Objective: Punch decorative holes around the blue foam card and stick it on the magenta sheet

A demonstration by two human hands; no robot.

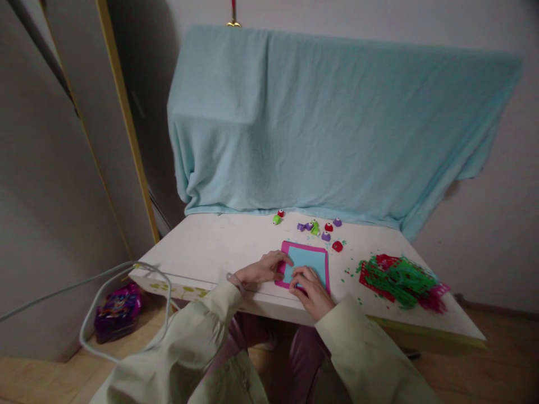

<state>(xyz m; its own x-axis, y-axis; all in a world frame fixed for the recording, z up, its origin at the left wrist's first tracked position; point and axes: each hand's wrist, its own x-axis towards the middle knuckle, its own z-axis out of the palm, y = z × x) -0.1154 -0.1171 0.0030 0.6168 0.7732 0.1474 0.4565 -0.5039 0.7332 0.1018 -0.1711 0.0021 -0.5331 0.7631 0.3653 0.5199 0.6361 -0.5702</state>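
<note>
A light blue square sheet [307, 257] lies on a slightly larger pink sheet [327, 269], close to the table's front edge. My left hand [267, 266] rests on the left side of both sheets, with its thumb and index finger apart. Over the lower part of the blue sheet, my right hand [310, 290] has its fingers bent and drawn together against the surface. Whatever may be between those fingertips is hidden or too small to name. Beyond the sheets stand small toy-like pieces with eyes, among them a red one [337, 246], a purple one [325, 237] and a green one [277, 220].
A pile of red, green and pink perforated scraps [402, 280] covers the right of the white table [210, 247], with tiny bits scattered beside it. Light blue cloth [337, 123] hangs behind. A pale cable [105, 280] loops at the left, near a purple package [118, 311] on the floor.
</note>
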